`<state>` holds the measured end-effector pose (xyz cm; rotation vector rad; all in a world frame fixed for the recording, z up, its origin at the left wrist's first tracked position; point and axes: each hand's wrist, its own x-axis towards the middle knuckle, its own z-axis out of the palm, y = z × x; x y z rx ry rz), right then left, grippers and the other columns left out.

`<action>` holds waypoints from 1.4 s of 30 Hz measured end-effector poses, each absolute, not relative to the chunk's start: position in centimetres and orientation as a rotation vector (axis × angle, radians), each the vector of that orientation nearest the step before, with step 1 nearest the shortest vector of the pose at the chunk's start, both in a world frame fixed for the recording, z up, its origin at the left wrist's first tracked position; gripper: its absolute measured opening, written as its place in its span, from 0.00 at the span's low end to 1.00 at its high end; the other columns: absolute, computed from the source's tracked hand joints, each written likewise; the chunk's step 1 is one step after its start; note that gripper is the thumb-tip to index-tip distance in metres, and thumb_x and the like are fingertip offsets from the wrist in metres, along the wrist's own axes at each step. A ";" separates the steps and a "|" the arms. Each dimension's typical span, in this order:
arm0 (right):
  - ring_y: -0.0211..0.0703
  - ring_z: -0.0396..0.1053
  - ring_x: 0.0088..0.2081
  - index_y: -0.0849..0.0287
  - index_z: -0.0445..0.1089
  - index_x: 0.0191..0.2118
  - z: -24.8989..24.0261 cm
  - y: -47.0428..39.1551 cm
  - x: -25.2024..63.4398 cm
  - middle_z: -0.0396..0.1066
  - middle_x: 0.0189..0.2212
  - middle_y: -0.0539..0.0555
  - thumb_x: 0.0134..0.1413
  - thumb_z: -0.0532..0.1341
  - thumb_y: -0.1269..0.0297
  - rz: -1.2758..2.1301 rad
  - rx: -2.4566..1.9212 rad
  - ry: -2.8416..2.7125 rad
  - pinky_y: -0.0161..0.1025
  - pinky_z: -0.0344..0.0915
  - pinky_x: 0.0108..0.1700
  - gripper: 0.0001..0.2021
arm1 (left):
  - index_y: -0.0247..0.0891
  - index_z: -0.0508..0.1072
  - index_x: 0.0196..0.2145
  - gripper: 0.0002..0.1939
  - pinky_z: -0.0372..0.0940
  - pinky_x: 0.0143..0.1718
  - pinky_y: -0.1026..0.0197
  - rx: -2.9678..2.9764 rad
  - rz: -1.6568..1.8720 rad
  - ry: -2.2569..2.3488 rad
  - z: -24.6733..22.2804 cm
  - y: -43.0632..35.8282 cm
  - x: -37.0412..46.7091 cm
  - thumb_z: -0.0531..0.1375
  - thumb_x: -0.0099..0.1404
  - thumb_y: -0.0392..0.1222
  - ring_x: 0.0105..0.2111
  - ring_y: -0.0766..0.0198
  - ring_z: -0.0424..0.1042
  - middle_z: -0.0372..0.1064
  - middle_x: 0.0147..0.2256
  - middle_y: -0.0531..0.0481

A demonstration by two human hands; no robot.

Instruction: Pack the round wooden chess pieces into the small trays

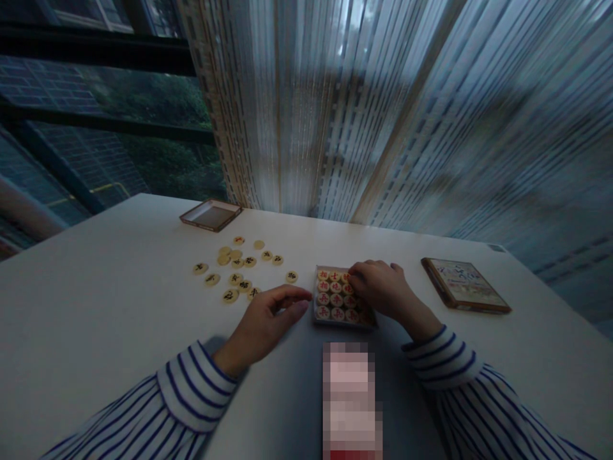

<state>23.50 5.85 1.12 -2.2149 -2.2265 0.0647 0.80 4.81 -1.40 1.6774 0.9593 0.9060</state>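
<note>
A small square tray [345,327] holds rows of round Chinese chess pieces with red characters [336,299]. My right hand [383,287] reaches over the tray's right side, fingers curled down and closed on a piece in the upper right, which they mostly hide. Just left of the tray is my left hand [265,322], its thumb and fingers apart with nothing visible between them, the fingertips close to the tray's left wall. Farther left, loose Chinese chess pieces [249,262] lie scattered, most with black characters or blank sides up. One loose piece [239,241] bears a red mark.
An open, shallow box part [211,215] lies at the table's far left edge. On the right lies a flat, printed brown-edged box or lid [466,285]. The white table [119,287] ends against a sheer curtain [306,115] and a window. A pixelated patch covers the near middle.
</note>
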 end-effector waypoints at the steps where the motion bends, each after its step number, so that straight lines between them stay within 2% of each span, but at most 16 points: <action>1: 0.52 0.64 0.46 0.55 0.69 0.41 1.1 5.9 23.5 0.71 0.42 0.57 0.58 0.48 0.59 0.062 -2.215 -2.226 0.56 0.50 0.48 0.15 | 0.37 0.74 0.36 0.11 0.63 0.36 0.59 1.678 0.907 0.963 -1.4 4.8 0.8 0.58 0.58 0.45 0.33 0.61 0.70 0.74 0.32 0.48; 21: 0.52 0.65 0.45 0.55 0.70 0.39 1.2 5.9 23.5 0.72 0.41 0.56 0.57 0.49 0.60 -0.001 -2.181 -2.189 0.56 0.51 0.48 0.13 | 0.37 0.74 0.35 0.10 0.66 0.37 0.59 1.741 0.947 0.982 -1.6 4.9 0.9 0.57 0.59 0.43 0.33 0.63 0.71 0.74 0.31 0.49; 28: 0.48 0.68 0.41 0.57 0.69 0.41 2.2 6.0 24.8 0.72 0.40 0.56 0.56 0.49 0.62 0.016 -2.164 -2.114 0.40 0.58 0.39 0.14 | 0.37 0.72 0.37 0.08 0.66 0.39 0.57 2.228 1.095 0.991 -2.3 4.6 0.8 0.57 0.59 0.38 0.36 0.62 0.71 0.73 0.35 0.47; 31: 0.48 0.69 0.41 0.56 0.69 0.42 2.2 5.9 25.2 0.73 0.40 0.56 0.55 0.50 0.62 0.072 -2.227 -2.108 0.40 0.58 0.38 0.14 | 0.36 0.71 0.39 0.09 0.66 0.40 0.54 2.461 1.098 0.932 -2.7 4.5 1.1 0.58 0.60 0.37 0.38 0.60 0.70 0.72 0.37 0.45; 42: 0.49 0.70 0.40 0.55 0.70 0.42 2.0 6.0 25.0 0.74 0.39 0.57 0.55 0.49 0.62 0.086 -2.307 -2.141 0.40 0.59 0.36 0.15 | 0.38 0.73 0.36 0.06 0.65 0.31 0.56 2.790 0.914 0.922 -3.6 4.6 1.9 0.59 0.59 0.37 0.32 0.58 0.70 0.72 0.33 0.46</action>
